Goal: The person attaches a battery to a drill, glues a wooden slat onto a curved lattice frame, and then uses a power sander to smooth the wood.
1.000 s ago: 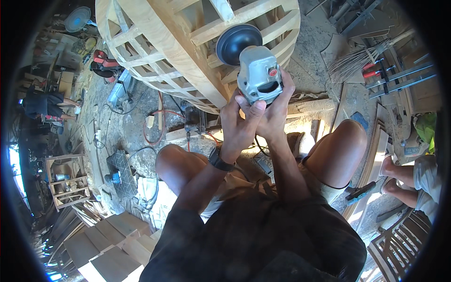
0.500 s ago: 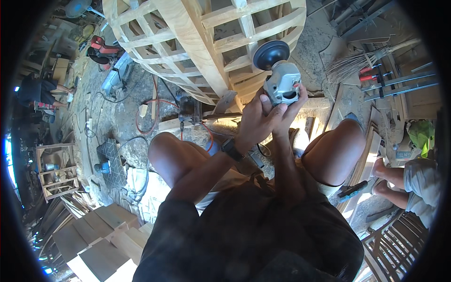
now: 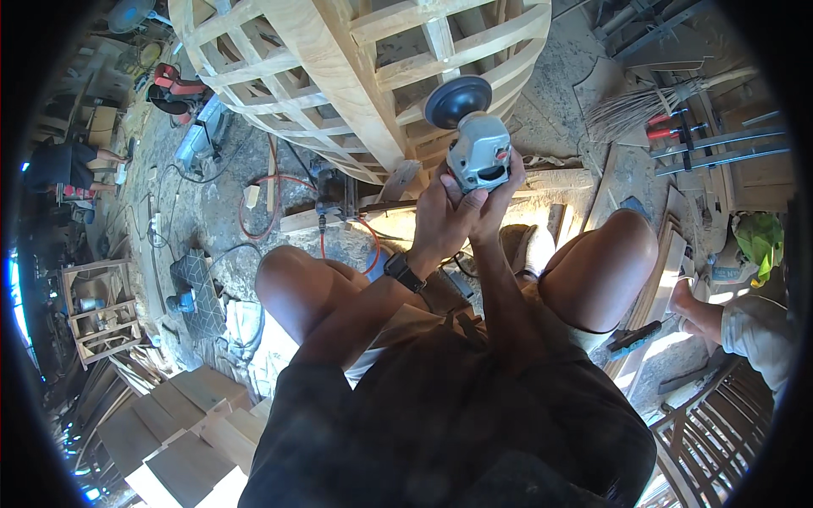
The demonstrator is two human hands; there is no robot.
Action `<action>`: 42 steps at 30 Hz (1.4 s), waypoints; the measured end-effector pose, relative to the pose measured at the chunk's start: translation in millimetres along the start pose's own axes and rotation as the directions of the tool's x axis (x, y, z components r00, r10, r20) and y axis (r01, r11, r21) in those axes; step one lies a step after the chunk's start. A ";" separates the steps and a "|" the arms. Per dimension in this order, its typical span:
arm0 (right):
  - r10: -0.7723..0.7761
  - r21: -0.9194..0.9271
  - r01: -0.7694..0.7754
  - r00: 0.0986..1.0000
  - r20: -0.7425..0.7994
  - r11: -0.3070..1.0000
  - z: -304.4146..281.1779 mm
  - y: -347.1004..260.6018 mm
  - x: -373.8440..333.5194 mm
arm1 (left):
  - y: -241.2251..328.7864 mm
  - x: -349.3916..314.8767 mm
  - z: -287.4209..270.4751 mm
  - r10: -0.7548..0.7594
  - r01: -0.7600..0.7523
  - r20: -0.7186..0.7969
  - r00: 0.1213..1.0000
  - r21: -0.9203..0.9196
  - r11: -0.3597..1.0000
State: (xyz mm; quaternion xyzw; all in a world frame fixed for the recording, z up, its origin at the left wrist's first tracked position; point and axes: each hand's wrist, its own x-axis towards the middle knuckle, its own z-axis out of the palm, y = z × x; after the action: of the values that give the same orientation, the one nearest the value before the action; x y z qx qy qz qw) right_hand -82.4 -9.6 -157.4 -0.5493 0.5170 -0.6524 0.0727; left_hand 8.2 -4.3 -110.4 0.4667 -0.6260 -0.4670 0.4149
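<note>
Both of my hands are closed around a grey angle grinder, held up in front of my knees. A round black backing pad is fitted to its far end. My left hand, with a dark watch on the wrist, wraps the tool's left and near side, thumb on top. My right hand grips its right side, its fingers partly hidden behind the body. Just beyond the pad stands a curved wooden lattice frame with a broad central plank. The pad overlaps the slats in view; I cannot tell if it touches them.
An orange hose and cables lie on the dusty floor. A red power saw is at far left, a twig broom and bar clamps at right. Wooden boxes stand near left. People's legs show at both sides.
The angle grinder and both hands have shifted left, the pad dipping slightly lower. My grip looks the same. At right, the other person's legs have moved.
</note>
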 end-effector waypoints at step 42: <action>0.282 0.384 -0.276 0.959 0.042 0.881 1.2 23.1 -31.1 | -20.0 -4.3 9.0 -0.079 0.078 0.020 0.997 0.013 0.997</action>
State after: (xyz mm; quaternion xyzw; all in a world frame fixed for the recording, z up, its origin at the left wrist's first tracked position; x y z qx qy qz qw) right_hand -80.4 -0.2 -194.9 -0.4391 0.4522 -0.7284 0.2685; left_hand 4.5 -0.9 -132.2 0.4886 -0.6144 -0.4840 0.3868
